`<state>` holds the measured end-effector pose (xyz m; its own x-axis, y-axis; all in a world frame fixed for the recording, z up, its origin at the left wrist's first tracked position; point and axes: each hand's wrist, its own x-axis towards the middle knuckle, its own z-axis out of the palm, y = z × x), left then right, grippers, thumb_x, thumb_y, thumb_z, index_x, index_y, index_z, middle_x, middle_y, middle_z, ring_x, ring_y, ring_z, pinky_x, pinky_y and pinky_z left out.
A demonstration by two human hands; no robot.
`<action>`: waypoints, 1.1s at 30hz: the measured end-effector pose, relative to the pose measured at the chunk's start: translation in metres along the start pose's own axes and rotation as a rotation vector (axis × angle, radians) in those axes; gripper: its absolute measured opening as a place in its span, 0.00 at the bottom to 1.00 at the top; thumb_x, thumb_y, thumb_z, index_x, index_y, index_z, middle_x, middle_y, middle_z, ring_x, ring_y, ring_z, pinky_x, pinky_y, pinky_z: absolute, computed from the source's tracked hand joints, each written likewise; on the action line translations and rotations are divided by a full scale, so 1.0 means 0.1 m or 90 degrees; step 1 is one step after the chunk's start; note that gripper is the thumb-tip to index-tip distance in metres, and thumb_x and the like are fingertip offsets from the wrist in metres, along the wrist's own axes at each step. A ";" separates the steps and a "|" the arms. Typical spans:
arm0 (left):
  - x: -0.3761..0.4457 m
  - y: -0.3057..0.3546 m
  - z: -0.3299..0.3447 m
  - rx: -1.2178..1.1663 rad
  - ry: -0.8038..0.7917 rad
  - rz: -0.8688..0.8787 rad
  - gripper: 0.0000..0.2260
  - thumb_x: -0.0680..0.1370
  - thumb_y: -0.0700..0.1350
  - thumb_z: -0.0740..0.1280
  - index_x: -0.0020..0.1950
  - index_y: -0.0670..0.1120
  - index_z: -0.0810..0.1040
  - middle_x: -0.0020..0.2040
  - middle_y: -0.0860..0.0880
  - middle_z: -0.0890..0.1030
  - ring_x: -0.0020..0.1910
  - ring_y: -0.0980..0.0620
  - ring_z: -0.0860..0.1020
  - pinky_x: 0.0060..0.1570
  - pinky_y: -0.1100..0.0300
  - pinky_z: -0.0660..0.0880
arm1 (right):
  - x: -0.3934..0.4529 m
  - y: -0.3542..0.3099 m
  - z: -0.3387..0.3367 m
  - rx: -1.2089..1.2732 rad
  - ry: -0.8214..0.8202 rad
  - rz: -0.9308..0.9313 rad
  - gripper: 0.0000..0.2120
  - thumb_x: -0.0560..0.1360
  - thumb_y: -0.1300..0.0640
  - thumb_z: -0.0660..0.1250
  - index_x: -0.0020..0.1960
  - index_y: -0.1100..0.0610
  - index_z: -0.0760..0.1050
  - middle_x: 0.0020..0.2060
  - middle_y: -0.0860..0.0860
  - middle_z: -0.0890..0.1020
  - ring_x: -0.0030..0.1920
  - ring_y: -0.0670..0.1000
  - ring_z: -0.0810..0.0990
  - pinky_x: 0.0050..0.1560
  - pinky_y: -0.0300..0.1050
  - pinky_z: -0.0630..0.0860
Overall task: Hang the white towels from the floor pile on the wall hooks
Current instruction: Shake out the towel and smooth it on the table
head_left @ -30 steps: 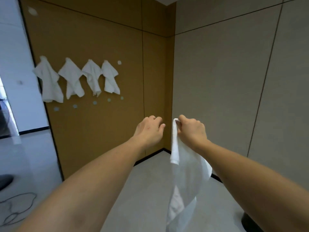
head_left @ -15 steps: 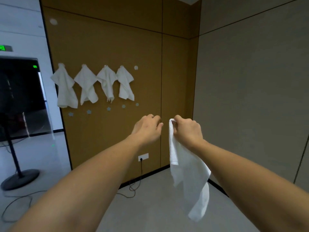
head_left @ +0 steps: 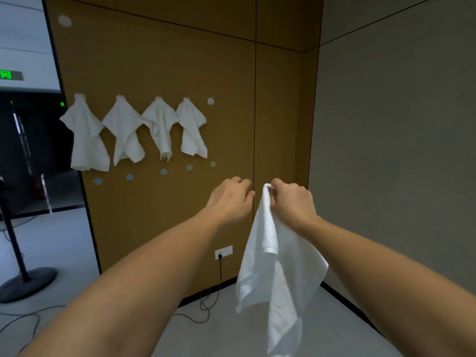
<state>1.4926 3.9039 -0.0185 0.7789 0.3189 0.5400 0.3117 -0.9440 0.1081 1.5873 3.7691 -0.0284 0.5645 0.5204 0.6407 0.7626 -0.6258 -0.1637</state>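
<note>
Head view: right hand [head_left: 293, 202] out front, pinching a towel [head_left: 278, 269] by one corner; rest of the cloth hanging straight down below the fist, long axis vertical, clear of the floor [head_left: 231, 331]. Free hook [head_left: 210, 101] up and to the left of that hand, on the brown wall [head_left: 154, 60], just right of four hung towels [head_left: 134, 130] (each hanging from its own hook in a row); probably the target, though reaching it means lifting the pinched corner up and leftward. Left hand [head_left: 229, 197] just beside the right, a shade nearer the hook, fingers curled, holding nothing visible; not touching the towel as far as can be told. Lower row of small blue stars [head_left: 163, 171] under the hung towels; purpose unclear. Floor pile not in view. Four hung, one in hand; well along, by the look of it.
</note>
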 end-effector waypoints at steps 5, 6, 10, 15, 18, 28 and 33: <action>0.70 -0.35 0.33 -0.003 0.010 0.005 0.16 0.83 0.54 0.55 0.66 0.49 0.73 0.60 0.48 0.76 0.56 0.48 0.75 0.54 0.49 0.77 | 0.62 0.11 0.51 0.000 0.009 0.000 0.11 0.83 0.49 0.55 0.56 0.52 0.74 0.36 0.47 0.77 0.32 0.47 0.74 0.28 0.41 0.64; 0.85 -0.42 0.38 -0.002 0.010 0.006 0.16 0.83 0.54 0.55 0.66 0.49 0.73 0.60 0.48 0.76 0.56 0.48 0.75 0.54 0.49 0.77 | 0.77 0.13 0.61 0.003 0.007 0.000 0.10 0.83 0.49 0.56 0.56 0.52 0.74 0.36 0.47 0.77 0.31 0.47 0.74 0.28 0.40 0.63; 1.47 -0.70 0.57 -0.004 0.011 0.002 0.17 0.83 0.54 0.55 0.66 0.49 0.73 0.61 0.47 0.76 0.58 0.47 0.75 0.54 0.49 0.76 | 1.39 0.16 0.98 -0.012 0.005 -0.004 0.11 0.84 0.49 0.55 0.56 0.52 0.73 0.37 0.47 0.77 0.31 0.47 0.74 0.28 0.40 0.64; 2.03 -1.00 0.81 -0.008 0.021 0.000 0.17 0.83 0.54 0.55 0.67 0.49 0.73 0.61 0.47 0.76 0.58 0.46 0.75 0.53 0.51 0.75 | 2.02 0.26 1.40 0.004 0.018 -0.001 0.11 0.83 0.50 0.55 0.56 0.52 0.74 0.37 0.48 0.79 0.33 0.50 0.76 0.30 0.42 0.71; 2.28 -1.15 1.00 0.004 0.018 -0.001 0.16 0.83 0.53 0.55 0.67 0.49 0.73 0.60 0.47 0.76 0.56 0.47 0.75 0.50 0.54 0.74 | 2.30 0.36 1.65 0.030 0.016 0.012 0.10 0.83 0.50 0.56 0.55 0.51 0.75 0.37 0.48 0.79 0.33 0.50 0.78 0.35 0.46 0.79; 3.26 -1.32 1.66 0.034 0.021 -0.042 0.16 0.83 0.54 0.55 0.65 0.49 0.74 0.57 0.48 0.76 0.53 0.46 0.77 0.51 0.50 0.76 | 3.33 0.88 2.37 0.077 -0.009 -0.037 0.12 0.83 0.49 0.57 0.55 0.52 0.77 0.40 0.48 0.80 0.36 0.49 0.79 0.39 0.44 0.79; 3.79 -1.26 1.99 0.043 0.036 -0.078 0.16 0.83 0.53 0.56 0.63 0.47 0.76 0.55 0.46 0.77 0.52 0.46 0.77 0.48 0.53 0.75 | 3.85 1.20 2.71 0.093 -0.045 -0.071 0.13 0.82 0.49 0.55 0.47 0.53 0.75 0.38 0.49 0.79 0.39 0.53 0.79 0.42 0.49 0.79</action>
<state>1.8572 4.1607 0.0067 0.7017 0.4244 0.5723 0.4398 -0.8899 0.1207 1.9821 4.0516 -0.0047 0.4903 0.6250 0.6074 0.8569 -0.4731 -0.2049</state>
